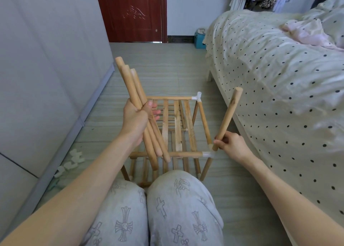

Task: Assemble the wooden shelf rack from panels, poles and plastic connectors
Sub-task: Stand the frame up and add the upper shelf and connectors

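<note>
Soft, even daylight fills the room, brightest on the bed [279, 74] at right. Shadows are faint, no glare shows. The wide lens bends the wall [46, 59] at left. Focus stays sharp throughout.

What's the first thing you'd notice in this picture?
The left hand grips a bundle of three wooden poles, raised in the middle of the view. The right hand holds a single pole by its lower end near the rack's front right connector. A polka-dot bed fills the right side.
</note>
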`<action>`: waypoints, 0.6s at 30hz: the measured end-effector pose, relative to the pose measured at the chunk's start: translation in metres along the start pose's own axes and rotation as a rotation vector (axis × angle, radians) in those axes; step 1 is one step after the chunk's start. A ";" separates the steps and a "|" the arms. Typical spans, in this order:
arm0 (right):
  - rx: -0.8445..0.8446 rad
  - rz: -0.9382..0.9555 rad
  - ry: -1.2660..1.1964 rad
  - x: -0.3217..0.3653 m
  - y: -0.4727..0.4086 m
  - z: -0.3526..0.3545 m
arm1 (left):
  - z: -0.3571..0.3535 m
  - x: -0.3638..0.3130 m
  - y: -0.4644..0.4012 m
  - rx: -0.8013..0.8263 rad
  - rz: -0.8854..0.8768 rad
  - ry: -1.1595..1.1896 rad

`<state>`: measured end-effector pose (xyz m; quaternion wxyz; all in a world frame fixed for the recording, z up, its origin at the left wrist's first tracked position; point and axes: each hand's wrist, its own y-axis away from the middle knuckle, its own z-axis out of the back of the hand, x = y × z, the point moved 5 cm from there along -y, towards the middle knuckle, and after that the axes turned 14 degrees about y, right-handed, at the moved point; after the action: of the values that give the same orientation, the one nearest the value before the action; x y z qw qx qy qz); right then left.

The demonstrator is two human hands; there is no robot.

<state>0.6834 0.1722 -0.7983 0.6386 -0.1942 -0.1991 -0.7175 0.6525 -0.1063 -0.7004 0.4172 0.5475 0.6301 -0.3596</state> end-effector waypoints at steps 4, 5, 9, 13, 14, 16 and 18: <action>-0.068 0.007 0.012 -0.008 0.004 0.004 | 0.000 0.002 -0.002 -0.003 0.014 0.015; -0.072 0.007 0.008 -0.009 0.004 0.003 | 0.000 0.003 -0.003 -0.004 0.023 0.014; -0.064 -0.006 -0.007 -0.006 0.005 -0.003 | 0.000 0.007 -0.003 0.004 0.082 0.010; 0.000 -0.074 0.085 0.000 0.010 -0.008 | -0.003 0.005 0.001 0.082 0.102 -0.061; -0.023 -0.113 0.136 0.003 0.013 -0.007 | -0.004 0.004 0.003 0.096 0.098 -0.083; -0.092 -0.212 0.247 0.011 0.022 -0.001 | -0.004 0.000 0.005 0.089 0.084 -0.102; -0.085 -0.242 0.256 0.026 0.026 0.000 | -0.003 -0.005 0.006 0.074 0.068 -0.107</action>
<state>0.7066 0.1474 -0.7833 0.5590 -0.1027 -0.1075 -0.8157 0.6578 -0.1048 -0.6946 0.4417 0.5636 0.5742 -0.3970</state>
